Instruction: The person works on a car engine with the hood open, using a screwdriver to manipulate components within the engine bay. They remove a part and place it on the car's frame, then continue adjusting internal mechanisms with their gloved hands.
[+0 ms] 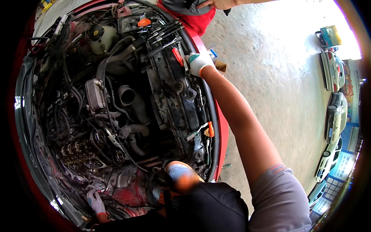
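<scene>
My right arm in a short grey sleeve stretches across the front edge of a red car's open engine bay. My right hand [199,63], in a white glove with a green patch, has its bent fingers at the shaft of a silver wrench [188,69]. A red-handled screwdriver [177,57] lies just left of it. At the lower left, another gloved hand [96,201] with an orange cuff rests beside the exposed camshafts [83,154]. It meets dark clothing and appears to be a co-worker's; its fingers are partly hidden. I do not see my left hand.
Sockets with extensions [164,33] and an orange-handled tool [210,129] lie on the front panel. A dark-clothed person [216,205] leans in at the bottom. Another person's bare hand [218,4] is at the top. Parked cars [336,114] line the right.
</scene>
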### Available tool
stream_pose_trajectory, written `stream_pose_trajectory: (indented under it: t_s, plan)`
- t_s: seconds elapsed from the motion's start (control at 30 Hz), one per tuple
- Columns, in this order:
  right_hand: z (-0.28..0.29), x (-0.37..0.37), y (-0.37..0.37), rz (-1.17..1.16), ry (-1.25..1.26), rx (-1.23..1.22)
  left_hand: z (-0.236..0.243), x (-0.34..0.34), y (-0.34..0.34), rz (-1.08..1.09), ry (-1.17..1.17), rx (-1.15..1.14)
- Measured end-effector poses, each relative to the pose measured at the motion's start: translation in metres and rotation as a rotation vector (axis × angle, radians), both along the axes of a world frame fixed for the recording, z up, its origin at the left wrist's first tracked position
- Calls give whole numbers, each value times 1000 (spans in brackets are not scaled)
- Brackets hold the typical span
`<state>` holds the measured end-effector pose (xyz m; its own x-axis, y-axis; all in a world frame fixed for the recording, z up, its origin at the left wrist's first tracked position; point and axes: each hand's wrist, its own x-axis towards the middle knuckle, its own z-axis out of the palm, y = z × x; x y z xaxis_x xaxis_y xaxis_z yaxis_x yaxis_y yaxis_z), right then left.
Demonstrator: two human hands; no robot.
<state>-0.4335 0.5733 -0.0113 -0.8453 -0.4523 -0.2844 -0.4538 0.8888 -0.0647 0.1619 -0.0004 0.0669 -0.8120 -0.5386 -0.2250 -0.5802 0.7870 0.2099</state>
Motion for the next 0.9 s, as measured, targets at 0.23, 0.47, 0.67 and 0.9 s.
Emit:
stream_pose_trajectory:
  t_s: [0.23,0.47,0.67,0.9]
  plan:
    - [23,-8,-11,-18,-96,110,0,-1,4,5,54,16]
    - [18,-8,-15,-91,-149,135,4,-9,9,0,33,-10]
    - [4,-13,-10,-73,-77,90,-1,-4,8,-10,55,19]
    - [10,-21,-14,-67,-185,183,1,-4,8,-14,47,20]
